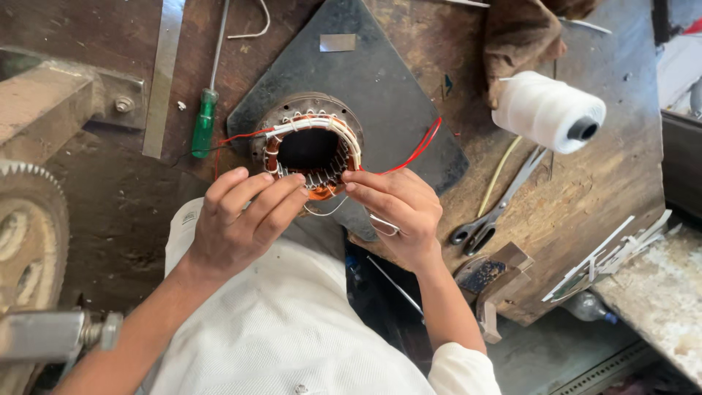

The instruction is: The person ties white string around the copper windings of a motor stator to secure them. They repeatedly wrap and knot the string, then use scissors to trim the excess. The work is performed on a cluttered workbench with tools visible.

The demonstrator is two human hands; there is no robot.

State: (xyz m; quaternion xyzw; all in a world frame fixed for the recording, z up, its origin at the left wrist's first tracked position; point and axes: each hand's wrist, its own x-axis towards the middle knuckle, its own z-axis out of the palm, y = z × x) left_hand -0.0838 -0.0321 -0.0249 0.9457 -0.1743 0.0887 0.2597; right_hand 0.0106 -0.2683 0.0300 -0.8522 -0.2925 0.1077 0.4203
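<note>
A round motor stator (pixel 313 144) with copper windings and white sleeving stands on a dark square mat (pixel 380 95). My left hand (pixel 238 219) presses its fingertips against the stator's near rim. My right hand (pixel 395 208) pinches the rim from the right and holds a thin white thread that loops below between the hands. A red wire (pixel 418 150) runs from the stator off to the right, and another red lead goes left.
A green-handled screwdriver (pixel 205 117) and a metal ruler (pixel 162 77) lie at the left. A white thread spool (pixel 548 110), scissors (pixel 493 212) and a brown cloth (pixel 519 36) sit at the right. A toothed wheel (pixel 29 234) is at the far left.
</note>
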